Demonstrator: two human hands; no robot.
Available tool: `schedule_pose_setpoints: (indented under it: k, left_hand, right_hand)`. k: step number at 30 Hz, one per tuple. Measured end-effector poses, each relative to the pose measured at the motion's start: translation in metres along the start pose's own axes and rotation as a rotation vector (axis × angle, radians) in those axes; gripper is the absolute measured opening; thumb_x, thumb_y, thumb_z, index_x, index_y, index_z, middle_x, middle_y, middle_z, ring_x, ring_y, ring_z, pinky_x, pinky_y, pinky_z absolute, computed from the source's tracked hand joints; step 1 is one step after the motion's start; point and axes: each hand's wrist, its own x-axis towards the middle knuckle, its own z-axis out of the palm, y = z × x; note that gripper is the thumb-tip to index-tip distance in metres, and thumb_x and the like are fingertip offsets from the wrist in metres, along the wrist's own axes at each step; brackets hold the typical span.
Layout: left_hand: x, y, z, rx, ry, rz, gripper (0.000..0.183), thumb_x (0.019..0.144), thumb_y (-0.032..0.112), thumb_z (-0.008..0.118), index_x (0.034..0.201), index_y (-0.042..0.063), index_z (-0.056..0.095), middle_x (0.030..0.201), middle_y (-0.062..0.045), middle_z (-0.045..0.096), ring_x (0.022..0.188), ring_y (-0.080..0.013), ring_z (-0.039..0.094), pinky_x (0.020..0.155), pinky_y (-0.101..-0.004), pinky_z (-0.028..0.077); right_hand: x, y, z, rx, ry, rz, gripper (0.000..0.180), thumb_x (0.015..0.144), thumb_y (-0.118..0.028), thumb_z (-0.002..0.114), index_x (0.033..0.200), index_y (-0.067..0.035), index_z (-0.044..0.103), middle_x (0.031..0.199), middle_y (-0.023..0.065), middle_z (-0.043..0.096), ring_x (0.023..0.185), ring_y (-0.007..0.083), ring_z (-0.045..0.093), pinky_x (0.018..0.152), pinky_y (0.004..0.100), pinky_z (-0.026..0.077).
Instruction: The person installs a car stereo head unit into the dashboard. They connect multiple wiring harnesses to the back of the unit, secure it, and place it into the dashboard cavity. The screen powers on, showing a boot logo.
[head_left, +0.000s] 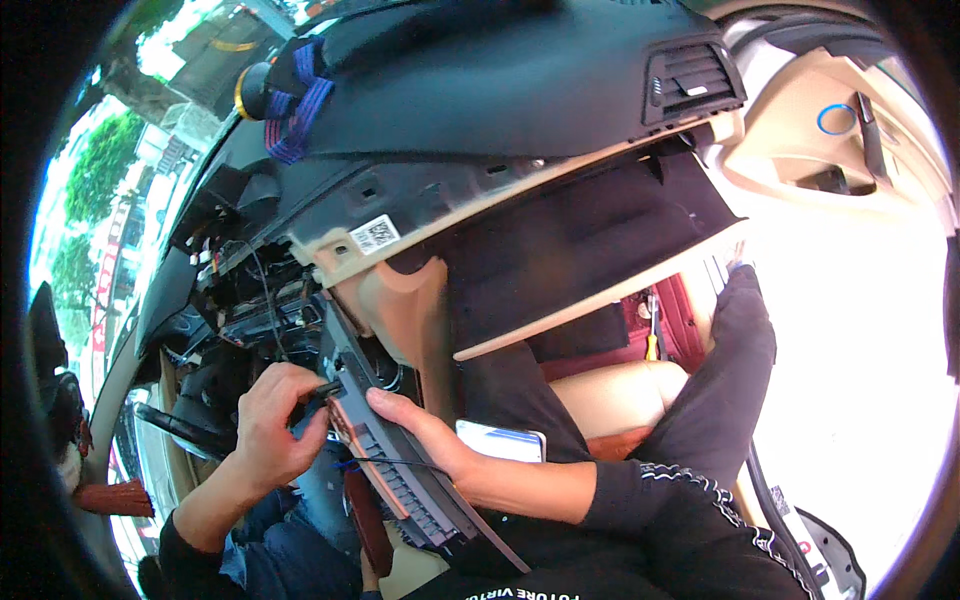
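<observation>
My right hand (427, 435) grips a long dark plastic car trim panel (397, 457) with clips and a copper-coloured strip along its side. The panel slants from the opened dashboard centre down towards my body. My left hand (277, 427) pinches a small black part (327, 390) at the panel's left edge; whether that part is a plug or a clip cannot be told. A thin dark cable crosses the panel near my right wrist. Beyond the panel's upper end, wires and connectors (262, 300) show in the dashboard opening.
The glove box (555, 262) hangs open above my legs. A phone (501, 441) lies by my right forearm. A yellow-handled screwdriver (652, 337) is on the red floor mat (679, 315). The steering wheel (180, 427) and another person's jeans (300, 532) are at the left.
</observation>
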Motion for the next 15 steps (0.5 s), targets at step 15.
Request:
schedule_pose_setpoints:
  k: [15]
  left_hand:
    - [-0.003,-0.004,-0.013,0.32,-0.196,0.175,0.026,0.074,0.004,0.079,0.096,0.001,0.064,0.094,-0.012,0.064,0.073,-0.0261,0.066,0.051,-0.0344,0.051]
  right_hand:
    - [0.008,0.01,-0.002,0.145,-0.148,-0.012,0.041,0.103,-0.054,0.059,0.112,-0.014,0.064,0.091,0.0016,0.067,0.076,0.0125,0.068,0.066,0.0262,0.059]
